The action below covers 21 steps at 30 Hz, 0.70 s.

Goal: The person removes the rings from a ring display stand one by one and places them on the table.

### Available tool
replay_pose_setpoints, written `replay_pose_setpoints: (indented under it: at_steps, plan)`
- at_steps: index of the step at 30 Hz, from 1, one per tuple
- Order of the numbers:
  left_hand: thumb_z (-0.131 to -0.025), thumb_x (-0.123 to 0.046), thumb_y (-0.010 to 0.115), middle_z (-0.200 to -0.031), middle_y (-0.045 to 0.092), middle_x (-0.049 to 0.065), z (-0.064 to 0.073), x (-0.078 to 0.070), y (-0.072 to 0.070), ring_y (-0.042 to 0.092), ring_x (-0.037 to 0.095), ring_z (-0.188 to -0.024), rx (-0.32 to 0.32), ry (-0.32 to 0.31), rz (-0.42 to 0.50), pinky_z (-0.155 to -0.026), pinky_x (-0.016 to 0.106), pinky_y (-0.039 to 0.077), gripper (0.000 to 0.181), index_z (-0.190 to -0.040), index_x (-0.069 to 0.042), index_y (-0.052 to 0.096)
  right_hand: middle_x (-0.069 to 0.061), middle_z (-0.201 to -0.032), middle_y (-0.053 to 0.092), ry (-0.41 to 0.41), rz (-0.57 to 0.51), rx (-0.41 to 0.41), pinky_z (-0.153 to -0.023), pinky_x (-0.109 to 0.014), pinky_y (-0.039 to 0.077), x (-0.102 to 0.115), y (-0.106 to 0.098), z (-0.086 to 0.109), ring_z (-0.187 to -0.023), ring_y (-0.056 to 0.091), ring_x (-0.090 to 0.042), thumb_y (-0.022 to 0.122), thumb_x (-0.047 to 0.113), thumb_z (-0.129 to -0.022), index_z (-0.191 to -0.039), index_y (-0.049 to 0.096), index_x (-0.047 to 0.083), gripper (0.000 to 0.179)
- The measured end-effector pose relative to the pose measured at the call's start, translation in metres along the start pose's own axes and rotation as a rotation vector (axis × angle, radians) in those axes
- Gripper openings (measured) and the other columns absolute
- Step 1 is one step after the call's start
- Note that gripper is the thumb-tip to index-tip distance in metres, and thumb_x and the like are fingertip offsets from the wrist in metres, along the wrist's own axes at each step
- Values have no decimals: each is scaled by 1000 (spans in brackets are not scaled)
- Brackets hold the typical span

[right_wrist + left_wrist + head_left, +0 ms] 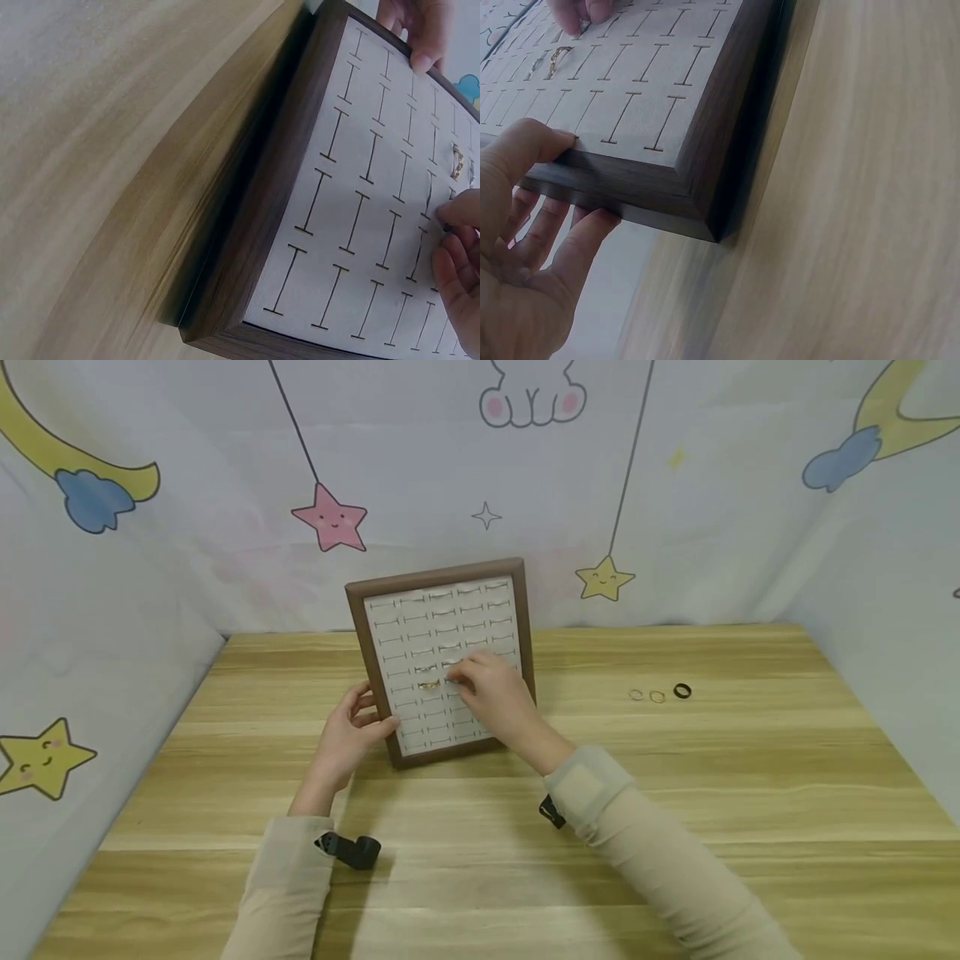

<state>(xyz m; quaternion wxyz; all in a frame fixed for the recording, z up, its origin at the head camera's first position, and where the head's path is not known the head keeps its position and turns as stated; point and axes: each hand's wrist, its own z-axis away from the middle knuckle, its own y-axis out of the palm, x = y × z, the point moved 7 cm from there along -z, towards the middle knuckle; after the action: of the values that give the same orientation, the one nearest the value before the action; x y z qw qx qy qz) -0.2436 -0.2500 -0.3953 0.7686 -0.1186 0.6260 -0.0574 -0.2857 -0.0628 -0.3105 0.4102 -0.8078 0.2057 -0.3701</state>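
Observation:
A ring display board with a brown wooden frame and white slotted padding leans back upright on the table. My left hand grips its left edge, thumb on the front and fingers behind. At the middle slots, my right hand pinches a small ring, mostly hidden by the fingertips. Just left of those fingertips, a gold ring sits in a slot, with a silver ring above it. In the left wrist view the gold ring stands out from the padding.
On the wooden table, a silver ring, a gold ring and a black ring lie to the right of the board. A printed cloth backdrop rises behind the table and along both sides.

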Motion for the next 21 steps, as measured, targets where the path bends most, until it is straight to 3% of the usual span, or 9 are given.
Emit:
replay_pose_setpoints:
  at_steps: [6,15,21]
  plan:
    - [-91,-12,63,-147,36,18,-1,0,0,42,36,-132,1,2,1,-106,49,40,76,-153,-14,18,-4,-96,69,26,-45,3,-83,-27,53,-4,1,-1,-93,63,-18,66,0,-86,-96,73,7,15]
    - [-91,-11,63,-146,37,19,-1,0,1,43,36,-131,2,4,-1,-106,48,40,76,-153,-14,19,-8,-93,70,86,-266,-11,-76,-26,54,-17,-3,-2,-84,63,-18,66,-1,-83,-92,73,4,12]
    - [-91,-10,62,-146,38,19,0,0,1,43,36,-131,0,5,-2,-106,48,40,75,-153,-13,19,-12,-102,71,222,-446,37,-77,-23,53,-35,-7,-3,-88,64,-21,67,2,-85,-96,73,3,13]
